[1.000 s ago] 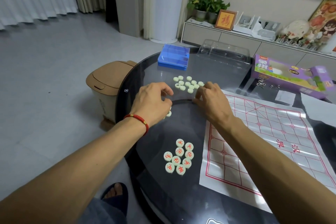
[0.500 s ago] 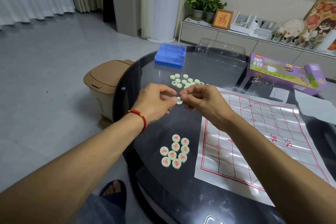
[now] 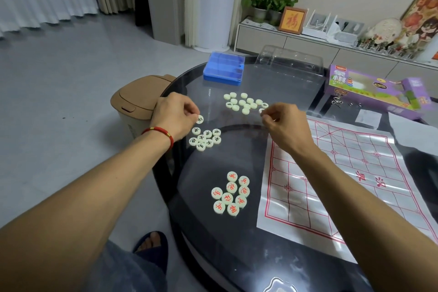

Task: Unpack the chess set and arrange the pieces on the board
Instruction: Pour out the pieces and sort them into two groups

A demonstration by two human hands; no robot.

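Pinching one black-lettered piece (image 3: 199, 119) between the thumb and fingertips of our left hand (image 3: 174, 115), we held it just above the black-marked group (image 3: 205, 138) on the glass table (image 3: 237, 256). Our right hand (image 3: 285, 125) had its fingertips drawn together beside the unsorted heap (image 3: 245, 103); whether they nipped a piece we could not tell. Nearer us lay the red-marked group (image 3: 231, 194), and to the right the paper board (image 3: 343, 187) carried no pieces yet, so by our judgement we were at the sorting stage.

We saw some risks. The discs were small and smooth on glass, and the black group sat near the table's edge above the bin (image 3: 135, 99); a careless drop could send one rolling to the floor. A forearm dragged across the thin board might shift or crease it.

As for writing, the board showed two red characters across its middle, seemingly 汉界. The purple box (image 3: 369, 91) bore large Chinese characters with small Latin lettering beneath, too small for us to read. A framed red character (image 3: 292, 20) stood on the cabinet behind. The blue case (image 3: 224, 67) and the clear tray (image 3: 290, 61) showed no lettering.
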